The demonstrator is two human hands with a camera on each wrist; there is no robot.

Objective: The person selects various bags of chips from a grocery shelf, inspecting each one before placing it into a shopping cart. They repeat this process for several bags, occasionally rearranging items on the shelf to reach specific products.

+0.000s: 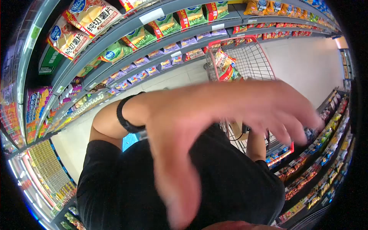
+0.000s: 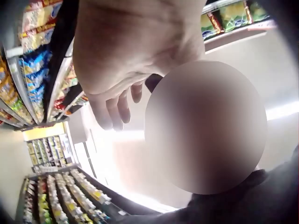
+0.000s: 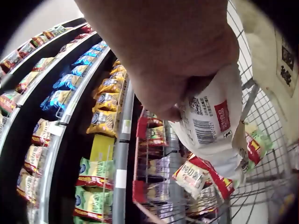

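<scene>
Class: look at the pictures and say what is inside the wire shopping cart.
Inside the wire shopping cart lie red, yellow and green snack bags. The right hand holds a white packet over it. The left hand covers the cart's near end in the head view.

Snack bags point(image 1: 224, 65) in wire cart point(image 1: 255, 57)

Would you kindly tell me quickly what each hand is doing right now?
Left hand: open, fingers spread, holding nothing.
Right hand: grip closed on a white snack packet.

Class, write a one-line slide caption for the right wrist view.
Right hand grips a white snack packet over a wire shopping cart holding snack bags, beside stocked crisp shelves.
</scene>
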